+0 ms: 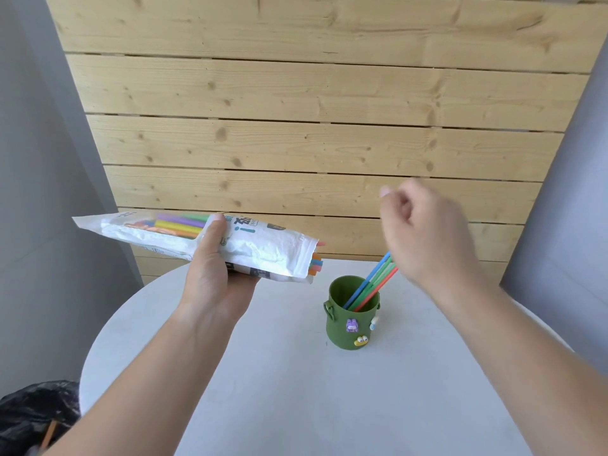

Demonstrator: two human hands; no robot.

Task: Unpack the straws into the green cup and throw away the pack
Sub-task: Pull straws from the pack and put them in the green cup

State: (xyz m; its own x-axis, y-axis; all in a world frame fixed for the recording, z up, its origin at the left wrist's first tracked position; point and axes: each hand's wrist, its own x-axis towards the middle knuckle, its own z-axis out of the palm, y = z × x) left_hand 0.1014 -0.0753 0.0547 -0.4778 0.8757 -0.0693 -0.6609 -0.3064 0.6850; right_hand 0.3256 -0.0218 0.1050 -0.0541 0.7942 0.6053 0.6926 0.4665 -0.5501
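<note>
Straws (371, 284), thin coloured plastic, lean in the green cup (352, 324) at right. My left hand (214, 268) clamps the white pack (263, 248), mouth aimed cupward, while my right hand (424, 232) hovers, fingers loosely curled, seemingly empty.

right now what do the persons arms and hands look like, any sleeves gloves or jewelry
Both arms are bare from the bottom edge of the frame up to the fingers: no sleeves show anywhere. The left hand and the right hand wear no gloves, and no rings, watch or bracelets are visible on the fingers or wrists. The right hand is slightly motion-blurred, so fine detail there is hard to make out.
</note>
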